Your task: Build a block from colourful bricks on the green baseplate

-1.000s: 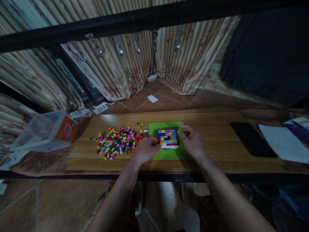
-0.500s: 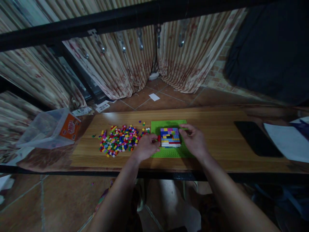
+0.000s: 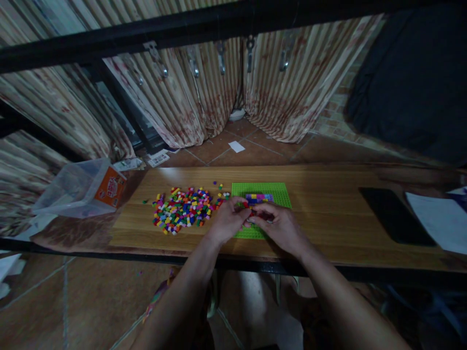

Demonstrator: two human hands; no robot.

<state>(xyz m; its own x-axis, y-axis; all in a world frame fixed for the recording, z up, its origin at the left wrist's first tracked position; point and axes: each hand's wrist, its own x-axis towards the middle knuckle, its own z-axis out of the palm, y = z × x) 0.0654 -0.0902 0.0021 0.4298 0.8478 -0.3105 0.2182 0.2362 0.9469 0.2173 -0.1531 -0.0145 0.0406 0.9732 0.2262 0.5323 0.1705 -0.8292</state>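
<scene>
Clear plastic on the far left: a bin point(image 3: 69, 187), open and tipped over beside the table, its orange label point(image 3: 110, 187) turned this way, pale lettering on it, too small to read from here! Beyond the table's back edge, on the floor, a leaflet point(image 3: 159, 158) shows dark printed blocks, also unreadable. On to the table point(image 3: 324, 194) we go, wood-grained, and there's the pile point(image 3: 182, 211), small bricks in red, yellow, green, blue, pink and white, with a few strays off its edges. Next, the left hand point(image 3: 229, 221), right at the green baseplate, thumb and fingers drawn in and clamped on a red brick point(image 3: 246, 204). Behind those fingers sits the build point(image 3: 260, 198), on the baseplate point(image 3: 280, 192), its far rows showing yellow, purple and blue, its near part covered by both hands. In from the other side comes the right hand point(image 3: 278, 223), fingertips up against the left's over the build; whether they grip anything, I cannot tell. Well apart to the right lies a black pad point(image 3: 396, 215), no brand to be seen, and just past it a white sheet point(image 3: 436, 221), no writing legible.
</scene>
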